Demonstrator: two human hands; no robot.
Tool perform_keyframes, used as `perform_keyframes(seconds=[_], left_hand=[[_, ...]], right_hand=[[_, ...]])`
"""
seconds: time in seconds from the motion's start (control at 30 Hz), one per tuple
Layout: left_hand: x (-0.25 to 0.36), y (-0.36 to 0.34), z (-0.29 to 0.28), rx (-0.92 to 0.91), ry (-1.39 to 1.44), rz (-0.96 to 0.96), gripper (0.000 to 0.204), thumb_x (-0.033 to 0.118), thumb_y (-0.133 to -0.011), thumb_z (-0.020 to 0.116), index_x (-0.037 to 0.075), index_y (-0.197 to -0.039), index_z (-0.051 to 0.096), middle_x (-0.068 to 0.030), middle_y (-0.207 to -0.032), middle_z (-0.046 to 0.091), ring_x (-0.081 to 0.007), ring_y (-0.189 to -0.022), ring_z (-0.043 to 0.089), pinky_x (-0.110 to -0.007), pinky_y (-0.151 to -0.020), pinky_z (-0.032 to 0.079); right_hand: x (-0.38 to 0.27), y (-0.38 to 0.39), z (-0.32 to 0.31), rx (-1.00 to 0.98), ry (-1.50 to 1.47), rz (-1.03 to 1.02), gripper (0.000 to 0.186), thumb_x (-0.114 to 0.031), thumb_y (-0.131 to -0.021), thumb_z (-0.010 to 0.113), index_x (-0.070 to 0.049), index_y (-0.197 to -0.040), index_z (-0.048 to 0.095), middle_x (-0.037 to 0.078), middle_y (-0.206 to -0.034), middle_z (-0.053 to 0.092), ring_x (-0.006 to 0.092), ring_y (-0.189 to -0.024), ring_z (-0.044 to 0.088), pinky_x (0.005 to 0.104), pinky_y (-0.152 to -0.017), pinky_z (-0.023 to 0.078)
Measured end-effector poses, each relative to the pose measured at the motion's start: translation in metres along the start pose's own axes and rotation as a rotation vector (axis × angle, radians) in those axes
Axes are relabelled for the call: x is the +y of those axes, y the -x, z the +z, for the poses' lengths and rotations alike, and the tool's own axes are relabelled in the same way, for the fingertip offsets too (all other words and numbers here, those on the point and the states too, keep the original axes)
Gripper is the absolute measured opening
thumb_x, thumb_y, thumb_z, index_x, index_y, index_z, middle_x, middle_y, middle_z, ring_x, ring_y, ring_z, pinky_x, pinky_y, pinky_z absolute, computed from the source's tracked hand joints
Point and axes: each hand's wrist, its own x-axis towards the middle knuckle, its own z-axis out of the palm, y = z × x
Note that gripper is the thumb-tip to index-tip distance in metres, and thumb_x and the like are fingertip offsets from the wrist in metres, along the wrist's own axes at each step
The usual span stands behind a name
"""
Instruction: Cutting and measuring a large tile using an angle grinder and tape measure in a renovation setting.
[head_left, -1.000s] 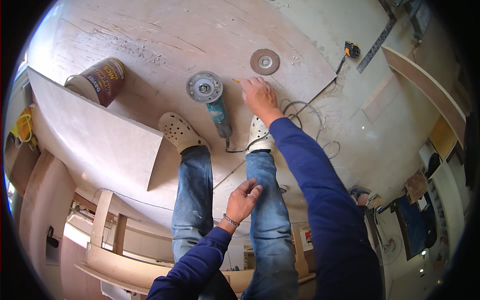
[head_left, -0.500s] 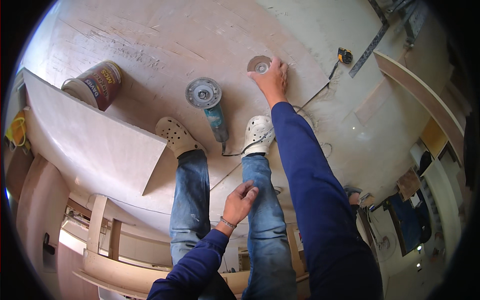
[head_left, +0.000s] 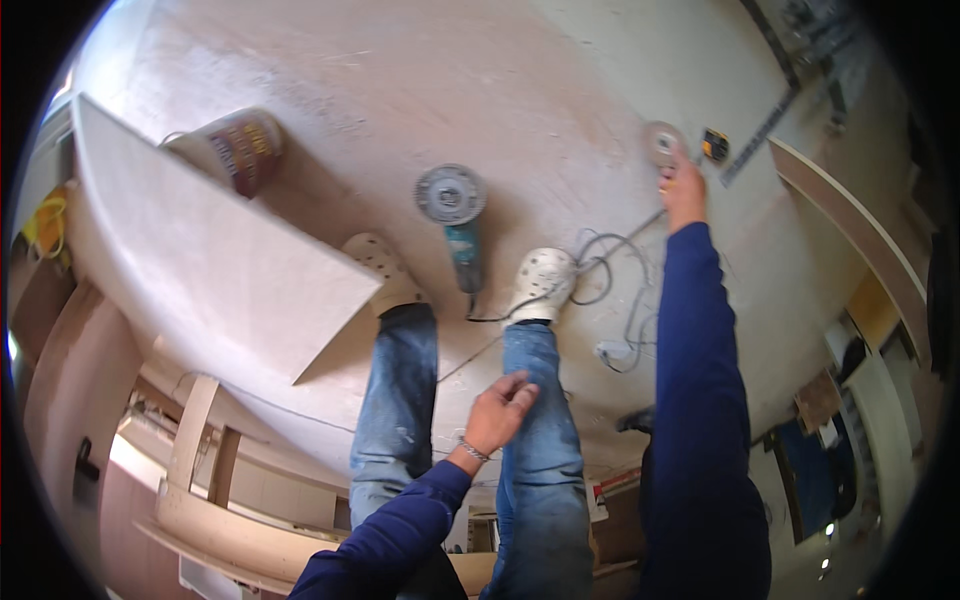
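Observation:
My right hand point(head_left: 684, 190) is stretched far out to the right, closed on the edge of a round, flat cutting disc point(head_left: 664, 143). The disc is blurred and sits just above or on the floor; which, I cannot tell. My left hand point(head_left: 500, 414) hangs by my right shin, fingers loosely bent, a gap beside the thumb and nothing visible in it. Between my feet and a little ahead lies a teal angle grinder point(head_left: 463, 250), its toothed metal blade point(head_left: 450, 194) facing up.
A tape measure point(head_left: 715, 145) lies right of the disc, near a dark metal square point(head_left: 762, 135). The grinder's cord point(head_left: 625, 240) loops beside my right clog point(head_left: 543, 280). At left, a pale board point(head_left: 220, 240) stands before a bucket point(head_left: 240, 150). A curved wooden strip point(head_left: 850, 220) is at right.
My right hand has carried the cutting disc from ahead of my right foot rightward to beside the tape measure. The cord loops now show. My left hand stays by the shin; the view has shifted slightly.

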Motion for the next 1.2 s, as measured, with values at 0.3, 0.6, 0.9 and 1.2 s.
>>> perform_keyframes(seconds=[0.3,0.6,0.9,1.2], left_hand=[[0.017,0.007,-0.022,0.0,0.021,0.002,0.046,0.027,-0.095,0.064,-0.001,-0.131,0.058,-0.0147,-0.114,0.07,-0.0192,-0.107,0.066,-0.029,-0.093,0.05],[-0.007,-0.012,-0.032,0.232,0.112,-0.011,0.031,0.022,-0.096,0.054,0.002,-0.117,0.067,-0.01,-0.084,0.071,-0.0166,-0.075,0.065,-0.031,-0.069,0.051],[-0.012,-0.018,-0.024,0.094,0.254,-0.022,0.036,0.025,-0.095,0.059,-0.002,-0.119,0.065,-0.0062,-0.091,0.069,-0.012,-0.082,0.062,-0.026,-0.077,0.049],[-0.009,-0.013,-0.023,0.071,0.202,-0.012,0.042,0.028,-0.093,0.065,-0.004,-0.12,0.064,-0.0075,-0.097,0.07,-0.012,-0.089,0.062,-0.026,-0.082,0.049]], right_hand=[[0.073,0.168,0.096,-0.216,0.673,-0.708,0.037,-0.041,-0.082,0.073,-0.007,-0.094,0.066,0.015,-0.085,0.069,0.0347,-0.081,0.066,0.0401,-0.074,0.051],[0.191,0.298,0.134,-0.124,1.06,-0.626,0.059,-0.042,-0.074,0.075,0.001,-0.112,0.061,0.022,-0.112,0.063,0.0358,-0.116,0.055,0.047,-0.094,0.047],[0.166,0.247,0.125,-0.123,1.081,-0.577,0.057,-0.044,-0.064,0.076,0.002,-0.096,0.064,0.025,-0.102,0.066,0.0406,-0.104,0.061,0.0485,-0.088,0.05],[0.042,0.137,-0.007,0.131,1.19,-0.588,0.063,-0.045,-0.062,0.077,-0.003,-0.107,0.064,0.023,-0.107,0.068,0.0406,-0.103,0.065,0.0468,-0.09,0.051]])
